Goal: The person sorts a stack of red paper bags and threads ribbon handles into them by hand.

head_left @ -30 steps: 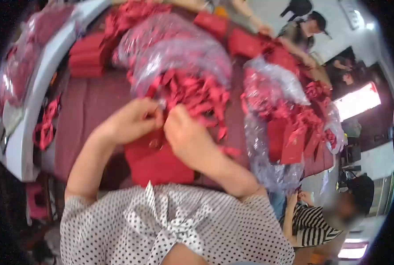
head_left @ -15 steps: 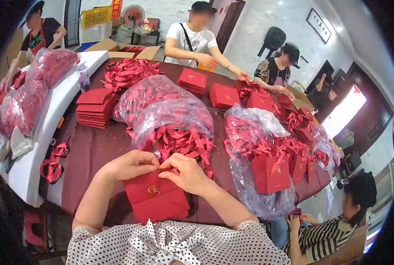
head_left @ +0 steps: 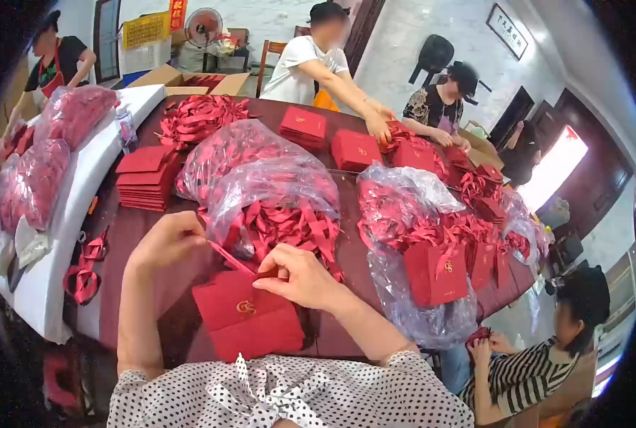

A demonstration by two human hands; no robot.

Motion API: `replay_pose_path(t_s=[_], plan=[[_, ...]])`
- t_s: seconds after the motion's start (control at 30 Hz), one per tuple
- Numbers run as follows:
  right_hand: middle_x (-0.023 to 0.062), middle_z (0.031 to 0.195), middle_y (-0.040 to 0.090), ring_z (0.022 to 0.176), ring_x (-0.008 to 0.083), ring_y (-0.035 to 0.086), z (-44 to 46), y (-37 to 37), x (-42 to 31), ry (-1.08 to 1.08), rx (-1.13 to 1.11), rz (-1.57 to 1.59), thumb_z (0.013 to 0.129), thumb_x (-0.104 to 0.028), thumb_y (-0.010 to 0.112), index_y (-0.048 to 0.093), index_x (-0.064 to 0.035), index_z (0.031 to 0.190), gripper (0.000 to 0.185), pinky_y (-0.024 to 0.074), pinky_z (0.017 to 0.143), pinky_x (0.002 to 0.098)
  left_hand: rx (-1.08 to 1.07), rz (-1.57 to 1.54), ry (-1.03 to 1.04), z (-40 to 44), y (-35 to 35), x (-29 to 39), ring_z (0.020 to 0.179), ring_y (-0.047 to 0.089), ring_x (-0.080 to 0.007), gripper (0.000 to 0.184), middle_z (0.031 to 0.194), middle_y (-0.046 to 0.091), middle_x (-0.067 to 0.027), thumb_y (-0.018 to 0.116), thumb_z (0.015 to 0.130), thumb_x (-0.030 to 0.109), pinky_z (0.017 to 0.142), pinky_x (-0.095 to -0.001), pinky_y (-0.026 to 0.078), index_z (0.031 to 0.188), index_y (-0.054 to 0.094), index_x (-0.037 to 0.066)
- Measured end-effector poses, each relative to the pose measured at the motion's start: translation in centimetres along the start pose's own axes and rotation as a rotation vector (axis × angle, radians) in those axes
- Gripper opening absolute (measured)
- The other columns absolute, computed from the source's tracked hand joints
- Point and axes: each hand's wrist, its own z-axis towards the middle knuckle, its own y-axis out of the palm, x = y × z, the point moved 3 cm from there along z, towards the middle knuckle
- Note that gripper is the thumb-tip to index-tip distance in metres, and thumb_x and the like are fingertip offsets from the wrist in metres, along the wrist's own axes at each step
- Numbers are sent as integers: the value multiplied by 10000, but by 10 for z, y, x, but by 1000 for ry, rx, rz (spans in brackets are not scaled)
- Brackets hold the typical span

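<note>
In front of me lies a red paper bag (head_left: 246, 314) with a gold logo on its face. My left hand (head_left: 166, 246) is closed in a pinch on a red ribbon (head_left: 231, 258), drawn taut up and left from the bag's top edge. At that edge my right hand (head_left: 296, 274) is closed, thumb and fingers pinching the bag where the ribbon meets it. Just beyond my hands, a clear plastic bag (head_left: 261, 160) spills a heap of loose red ribbons (head_left: 286, 232).
Stacked red bags (head_left: 146, 178) stand at the left, near a loose ribbon (head_left: 86, 267). A second plastic bag of ribbons (head_left: 396, 207) lies to the right, with finished-looking red bags (head_left: 439, 274) on it. Several people work around the table; one in stripes (head_left: 525, 378) sits at the right.
My left hand has moved up and left, away from my right hand, drawing the ribbon out between them. Across the table, the person in white has leaned and reached further right.
</note>
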Motion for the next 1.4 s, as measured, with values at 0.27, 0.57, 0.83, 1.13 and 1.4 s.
replay_pose_path(t_s=[0.27,0.57,0.83,1.13,1.4], plan=[[90,815,549,690,208,577,3,-5,7,33,9,-15,777,-154,725,573,-14,869,227,464,600,304,217,-300,-292,-12,-1,20,741,576,-199,202,805,594,-104,664,798,94,688,-324,466,975,608,14],[157,1129,506,850,292,591,5,-25,4,124,-131,-75,733,-201,757,476,-63,1237,594,508,722,335,131,-300,-188,-24,25,16,838,435,-214,263,794,482,-61,709,732,137,762,-312,367,711,470,30],[57,804,651,658,214,634,-27,-95,-29,105,-272,-101,767,-178,736,584,-90,1097,373,473,572,297,267,-587,-343,-27,31,4,808,432,-120,323,825,459,-29,680,749,36,734,-257,366,647,373,48],[125,778,669,699,211,648,-38,-106,-49,-263,-151,579,701,-64,779,669,22,844,200,503,588,303,236,-657,-381,-25,37,13,801,457,-122,325,829,479,-30,699,748,21,722,-254,375,628,399,52],[96,943,605,818,218,601,-23,-77,-47,-143,134,-79,751,-80,718,669,-25,880,149,487,748,296,287,-683,-400,-23,52,17,813,445,-125,300,808,482,-12,741,751,78,746,-272,373,665,456,43]])
